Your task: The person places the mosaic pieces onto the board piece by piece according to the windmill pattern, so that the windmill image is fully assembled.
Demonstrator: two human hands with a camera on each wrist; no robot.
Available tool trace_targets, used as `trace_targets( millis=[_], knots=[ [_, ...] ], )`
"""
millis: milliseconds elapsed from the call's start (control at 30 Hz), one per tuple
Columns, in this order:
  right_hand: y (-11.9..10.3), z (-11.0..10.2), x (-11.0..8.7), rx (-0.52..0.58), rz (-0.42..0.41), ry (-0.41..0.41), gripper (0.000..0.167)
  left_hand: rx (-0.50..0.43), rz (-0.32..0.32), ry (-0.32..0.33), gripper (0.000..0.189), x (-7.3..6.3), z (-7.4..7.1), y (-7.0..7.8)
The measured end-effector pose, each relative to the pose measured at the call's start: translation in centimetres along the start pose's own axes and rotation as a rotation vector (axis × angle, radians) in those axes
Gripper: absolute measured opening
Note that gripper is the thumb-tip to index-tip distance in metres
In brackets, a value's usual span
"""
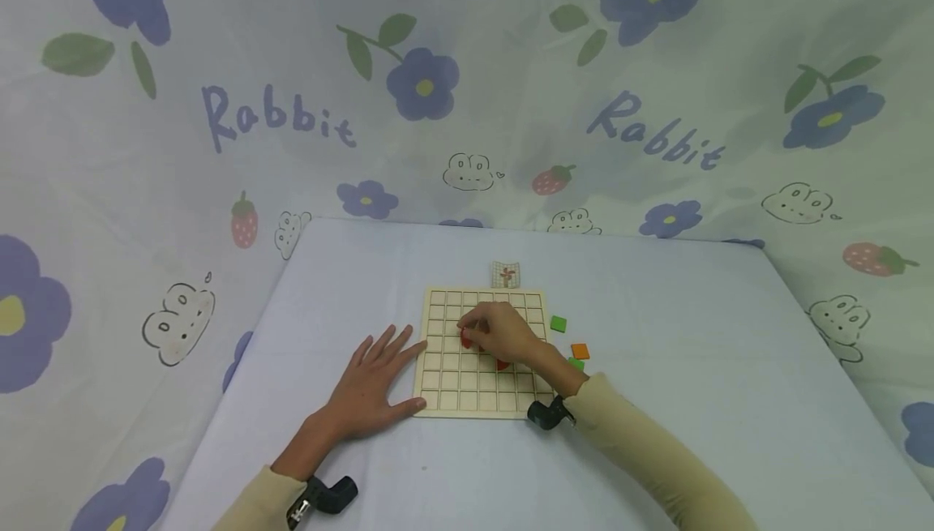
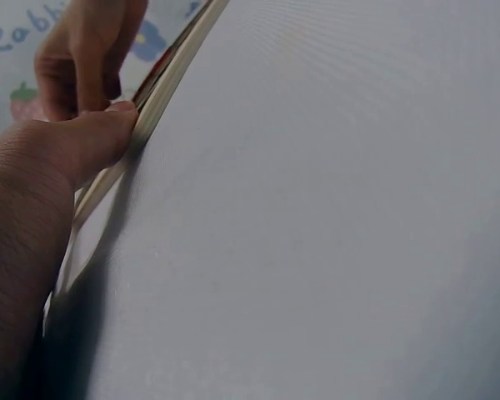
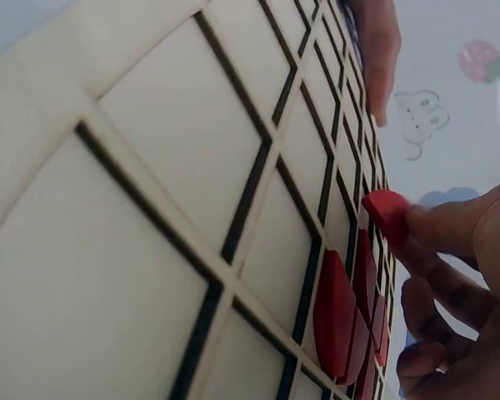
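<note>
A square wooden grid board lies on the white table. Between thumb and fingers my right hand pinches a small red tile, close over the board's middle squares. Other red tiles sit in neighbouring squares; in the head view the hand covers most of them, with one red tile showing below it. My left hand rests spread at the board's left side, its thumb and forefinger tips right at the edge. In the left wrist view the left thumb lies against the board's rim.
Behind the board is a small card with a red pinwheel-like pattern on a grid. To the right lie a green tile, an orange tile and another green tile partly behind the right forearm. A printed cloth hangs behind the table.
</note>
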State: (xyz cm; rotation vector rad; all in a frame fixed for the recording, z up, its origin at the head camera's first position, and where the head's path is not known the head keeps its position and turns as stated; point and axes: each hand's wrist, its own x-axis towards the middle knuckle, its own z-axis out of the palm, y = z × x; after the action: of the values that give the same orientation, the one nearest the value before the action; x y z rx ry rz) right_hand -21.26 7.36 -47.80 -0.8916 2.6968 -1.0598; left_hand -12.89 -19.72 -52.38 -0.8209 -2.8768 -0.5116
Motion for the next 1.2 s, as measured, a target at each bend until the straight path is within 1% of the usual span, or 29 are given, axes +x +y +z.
trace_targets(
  millis=[67,133,333,467,633,867,1033,1200],
  knots=[
    [-0.1,0.1,-0.1,-0.047,0.014,0.023,0.015,0.001,-0.002,-0.004,0.084,0.0,0.0,0.1],
    [-0.4,0.2,-0.2,-0.102,0.008,0.045,0.015,0.004,-0.007,-0.012,0.085,0.1,-0.1,0.1],
    [-0.9,0.8,-0.6,-0.296,-0.066,0.096,0.009,0.013,-0.005,-0.015,0.084,0.1,-0.2,0.0],
    [-1.0,1.1,-0.7,-0.359,-0.092,0.129,0.004,0.014,-0.004,-0.013,0.085,0.1,-0.3,0.0],
    [-0.6,0.8,-0.9,-0.359,-0.125,0.123,0.003,0.009,-0.011,-0.017,0.084,0.1,-0.1,0.1],
    [-0.3,0.6,-1.0,-0.289,-0.128,0.092,0.005,0.008,-0.018,-0.022,0.084,0.1,-0.2,0.2],
    [-0.3,0.3,-1.0,-0.284,-0.088,0.056,0.005,0.011,-0.017,-0.025,0.085,0.1,0.0,0.2],
    [-0.3,0.2,-1.0,-0.271,-0.053,0.051,0.005,0.003,-0.011,-0.01,0.085,0.1,0.1,0.2]
  ],
)
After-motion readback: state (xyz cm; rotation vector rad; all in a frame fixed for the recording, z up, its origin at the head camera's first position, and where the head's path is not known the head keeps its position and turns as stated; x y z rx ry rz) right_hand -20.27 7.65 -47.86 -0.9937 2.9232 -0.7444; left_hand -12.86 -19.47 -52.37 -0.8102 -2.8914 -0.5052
